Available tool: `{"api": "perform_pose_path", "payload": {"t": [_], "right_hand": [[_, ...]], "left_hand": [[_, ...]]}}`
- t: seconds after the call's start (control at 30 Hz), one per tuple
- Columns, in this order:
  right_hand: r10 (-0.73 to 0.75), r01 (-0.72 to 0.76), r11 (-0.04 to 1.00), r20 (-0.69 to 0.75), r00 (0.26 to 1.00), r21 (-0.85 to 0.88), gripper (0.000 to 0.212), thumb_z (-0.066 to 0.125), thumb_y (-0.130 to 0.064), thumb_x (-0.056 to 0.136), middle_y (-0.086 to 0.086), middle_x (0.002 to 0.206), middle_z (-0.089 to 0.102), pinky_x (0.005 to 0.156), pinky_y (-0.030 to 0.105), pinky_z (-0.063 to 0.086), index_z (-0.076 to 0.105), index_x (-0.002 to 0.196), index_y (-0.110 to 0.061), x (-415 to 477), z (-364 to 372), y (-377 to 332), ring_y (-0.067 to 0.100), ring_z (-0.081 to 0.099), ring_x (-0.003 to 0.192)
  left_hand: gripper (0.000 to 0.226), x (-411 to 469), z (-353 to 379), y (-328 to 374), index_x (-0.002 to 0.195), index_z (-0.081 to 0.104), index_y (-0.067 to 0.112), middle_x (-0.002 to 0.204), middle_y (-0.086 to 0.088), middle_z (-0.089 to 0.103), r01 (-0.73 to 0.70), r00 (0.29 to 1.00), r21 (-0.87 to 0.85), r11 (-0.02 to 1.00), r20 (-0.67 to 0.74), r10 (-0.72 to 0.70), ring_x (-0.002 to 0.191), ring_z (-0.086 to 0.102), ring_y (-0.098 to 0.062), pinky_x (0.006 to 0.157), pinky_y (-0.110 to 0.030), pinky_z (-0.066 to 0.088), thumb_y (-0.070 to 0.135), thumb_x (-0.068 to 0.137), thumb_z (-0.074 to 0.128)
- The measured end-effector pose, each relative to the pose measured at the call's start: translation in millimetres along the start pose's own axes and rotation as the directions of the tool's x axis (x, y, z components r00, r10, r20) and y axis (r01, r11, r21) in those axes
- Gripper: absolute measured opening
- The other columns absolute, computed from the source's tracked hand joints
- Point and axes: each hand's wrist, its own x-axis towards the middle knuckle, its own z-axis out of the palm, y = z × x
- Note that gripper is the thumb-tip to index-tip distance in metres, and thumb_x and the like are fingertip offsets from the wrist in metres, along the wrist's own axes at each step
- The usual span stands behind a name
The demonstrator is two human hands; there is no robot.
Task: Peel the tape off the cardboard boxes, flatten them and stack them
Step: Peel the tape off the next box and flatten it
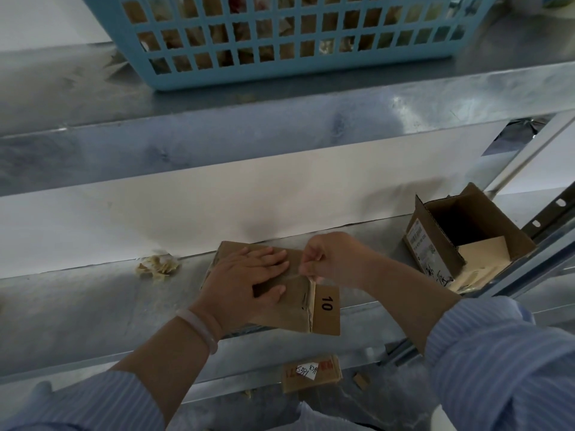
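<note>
A small closed cardboard box (298, 309) marked "10" sits on the metal shelf (93, 312) in front of me. My left hand (249, 275) lies flat on its top, fingers straight, pressing it down. My right hand (329, 256) pinches a strip of clear tape (308, 276) at the box's top right edge, lifted a little off the cardboard. A second cardboard box (460, 241) stands open at the right of the shelf, its flaps up.
A crumpled ball of used tape (158, 265) lies on the shelf to the left. A blue plastic basket (280, 42) sits on the shelf above. Flattened cardboard (311, 371) with a handwritten label lies on the level below, near me. White wall behind.
</note>
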Motion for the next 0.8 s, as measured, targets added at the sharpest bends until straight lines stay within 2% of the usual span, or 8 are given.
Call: {"api": "perform_pose_path", "payload": {"t": [0.07, 0.13, 0.4, 0.47, 0.57, 0.6, 0.67, 0.8], "right_hand": [[0.16, -0.112, 0.904, -0.085, 0.983, 0.412, 0.009, 0.066, -0.016, 0.092, 0.007, 0.075, 0.071, 0.079, 0.034, 0.06, 0.065, 0.086, -0.009, -0.5, -4.0, 7.1, 0.017, 0.072, 0.073], [0.252, -0.094, 0.784, -0.176, 0.952, 0.614, 0.008, 0.067, -0.01, 0.091, 0.013, 0.077, 0.072, 0.078, 0.043, 0.061, 0.066, 0.088, -0.003, -2.5, -13.8, 19.1, 0.024, 0.073, 0.075], [0.166, -0.013, 0.795, -0.197, 0.966, 0.607, 0.007, 0.075, -0.012, 0.084, 0.01, 0.076, 0.074, 0.075, 0.029, 0.06, 0.071, 0.085, -0.006, -1.6, -9.8, 14.0, 0.018, 0.073, 0.075], [0.224, -0.025, 0.713, -0.193, 0.955, 0.701, 0.013, 0.071, -0.015, 0.088, 0.013, 0.082, 0.074, 0.079, 0.032, 0.06, 0.072, 0.091, -0.002, -3.1, -4.5, 19.8, 0.019, 0.072, 0.078], [0.3, -0.063, 0.462, -0.089, 0.95, 0.885, 0.023, 0.061, -0.021, 0.096, 0.013, 0.092, 0.074, 0.082, 0.034, 0.058, 0.071, 0.099, 0.0, -6.4, 3.4, 27.2, 0.021, 0.071, 0.085], [0.308, -0.061, 0.446, -0.089, 0.947, 0.893, 0.02, 0.062, -0.019, 0.095, 0.012, 0.094, 0.074, 0.082, 0.034, 0.058, 0.072, 0.098, -0.002, -7.5, 5.4, 28.8, 0.021, 0.071, 0.086], [0.296, -0.046, 0.563, -0.149, 0.943, 0.825, 0.006, 0.071, -0.011, 0.087, 0.01, 0.091, 0.074, 0.08, 0.031, 0.059, 0.074, 0.09, -0.008, -9.0, 7.7, 30.9, 0.018, 0.07, 0.085], [0.243, -0.08, 0.747, -0.158, 0.957, 0.66, 0.012, 0.082, -0.006, 0.074, 0.006, 0.082, 0.073, 0.08, 0.034, 0.06, 0.074, 0.08, -0.013, -10.8, 8.9, 31.1, 0.018, 0.069, 0.078]], "left_hand": [[0.052, -1.3, -0.4, 0.8, 0.128, 0.059, 0.034, 0.136, 0.025, 0.046, -0.004, 1.0, -0.001, 1.0, 0.003, 0.004, 0.133, 0.037, 0.003, 0.114, -0.036, 0.026, 0.058, 0.083, 0.047], [0.052, -2.4, 0.2, 1.0, 0.128, 0.058, 0.035, 0.137, 0.025, 0.046, -0.009, 1.0, -0.01, 1.0, 0.011, 0.009, 0.133, 0.036, 0.004, 0.115, -0.036, 0.026, 0.058, 0.083, 0.048], [0.054, 0.6, -2.9, 2.9, 0.128, 0.058, 0.036, 0.134, 0.032, 0.041, 0.02, 1.0, -0.047, 0.999, 0.02, -0.019, 0.131, 0.032, 0.012, 0.117, -0.032, 0.022, 0.059, 0.08, 0.048], [0.054, 0.1, -3.1, 3.0, 0.128, 0.058, 0.036, 0.135, 0.031, 0.041, 0.02, 1.0, -0.047, 0.999, 0.02, -0.02, 0.131, 0.032, 0.011, 0.117, -0.033, 0.022, 0.059, 0.081, 0.048], [0.052, -0.4, -2.1, 1.0, 0.129, 0.057, 0.036, 0.136, 0.029, 0.043, 0.015, 1.0, -0.058, 0.998, 0.025, -0.013, 0.132, 0.035, 0.008, 0.116, -0.038, 0.027, 0.058, 0.082, 0.049], [0.052, -0.6, -1.8, 0.4, 0.129, 0.057, 0.036, 0.137, 0.028, 0.044, 0.012, 1.0, -0.055, 0.998, 0.026, -0.01, 0.133, 0.035, 0.007, 0.115, -0.039, 0.028, 0.058, 0.083, 0.049], [0.052, -0.4, -2.1, 0.5, 0.13, 0.057, 0.036, 0.137, 0.027, 0.044, 0.004, 1.0, -0.042, 0.999, 0.029, -0.003, 0.133, 0.036, 0.005, 0.114, -0.041, 0.03, 0.058, 0.084, 0.048], [0.051, 0.1, -2.6, 1.2, 0.128, 0.059, 0.033, 0.136, 0.023, 0.048, -0.008, 1.0, -0.033, 0.999, 0.015, 0.008, 0.131, 0.04, 0.002, 0.111, -0.044, 0.034, 0.056, 0.084, 0.049]]}}
